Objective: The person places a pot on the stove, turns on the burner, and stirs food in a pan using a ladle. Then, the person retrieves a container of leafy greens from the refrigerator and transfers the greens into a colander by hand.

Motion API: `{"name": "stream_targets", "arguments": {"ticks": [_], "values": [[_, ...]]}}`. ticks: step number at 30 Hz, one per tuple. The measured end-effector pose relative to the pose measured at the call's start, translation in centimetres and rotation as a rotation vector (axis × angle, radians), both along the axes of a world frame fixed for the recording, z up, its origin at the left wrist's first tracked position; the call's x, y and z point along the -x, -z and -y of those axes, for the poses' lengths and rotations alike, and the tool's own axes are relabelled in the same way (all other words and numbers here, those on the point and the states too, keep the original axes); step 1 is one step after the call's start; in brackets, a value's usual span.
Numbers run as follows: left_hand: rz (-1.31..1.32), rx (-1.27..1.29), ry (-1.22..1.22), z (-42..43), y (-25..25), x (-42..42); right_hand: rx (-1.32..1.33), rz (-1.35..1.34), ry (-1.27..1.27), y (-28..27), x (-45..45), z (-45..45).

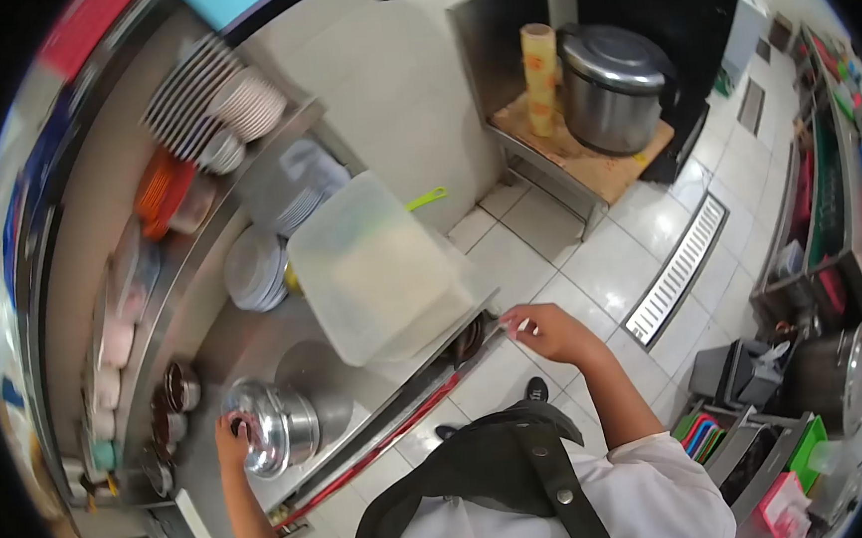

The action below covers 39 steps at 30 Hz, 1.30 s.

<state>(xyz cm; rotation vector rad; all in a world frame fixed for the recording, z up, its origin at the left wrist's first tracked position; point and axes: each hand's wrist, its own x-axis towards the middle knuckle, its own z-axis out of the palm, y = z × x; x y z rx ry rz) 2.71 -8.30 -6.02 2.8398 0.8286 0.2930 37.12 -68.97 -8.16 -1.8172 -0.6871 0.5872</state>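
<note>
The left grip [231, 443] is clamped on the lid [252, 395] of a steel pot [300, 428] below it, contents hidden; the right grip [547, 333], closure unclear, is near a translucent bin [376, 273], contents indistinct.

The left forearm [250, 512] reaches across the bench [232, 351] near the left end of its front edge, the left hand [231, 443] bent inward, its grip too small to read. The right forearm [618, 396] is raised, wrist flexed, the right hand [547, 333] loosely curled and partly open beside the bench's front right corner.
</note>
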Motion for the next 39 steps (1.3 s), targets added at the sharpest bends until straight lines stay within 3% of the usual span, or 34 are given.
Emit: {"name": "stream_targets", "arguments": {"ticks": [2,5,6,8,16,18,21,23,24,29,33,36,39], "values": [[0.079,-0.051,-0.234,3.7,5.3,-2.0,-0.018,0.015,0.159,-0.8,-3.5,5.1],[-0.047,-0.055,-0.497,5.6,5.9,-4.4,-0.132,0.092,0.385,1.4,-7.9,4.0],[-0.277,-0.323,-0.531,5.9,7.4,-4.4,-0.157,0.168,0.382,3.2,-9.6,2.8],[-0.19,-0.348,-0.519,7.0,7.6,-4.7,-0.199,0.338,0.364,7.2,-13.5,-0.6],[-0.096,-0.442,-0.442,5.9,6.7,-4.7,0.368,0.78,0.171,13.3,-27.1,-18.6],[-0.114,-0.428,-0.494,6.0,5.5,-5.1,0.387,0.813,0.071,14.8,-28.1,-21.9],[-0.049,-0.388,-0.517,5.9,3.7,-5.0,0.692,0.606,-0.204,15.6,-28.6,-25.5],[-0.011,-0.416,-0.493,5.6,3.4,-4.4,0.585,0.848,-0.234,17.0,-26.8,-24.9],[-0.027,-0.447,-0.498,5.6,3.0,-4.2,0.307,0.539,-0.267,17.4,-25.8,-25.9],[0.031,-0.38,-0.579,6.4,1.8,-3.8,0.365,0.463,-0.178,18.5,-21.9,-25.9],[0.056,-0.322,-0.603,7.8,2.3,-3.3,0.27,0.24,-0.033,18.5,-20.8,-24.4],[0.026,-0.294,-0.599,8.2,1.6,-3.4,0.066,-0.111,0.128,17.2,-18.9,-22.7],[0.142,-0.26,-0.539,8.2,1.2,-2.9,-0.332,-0.726,0.322,14.6,-16.4,-19.7]]}}
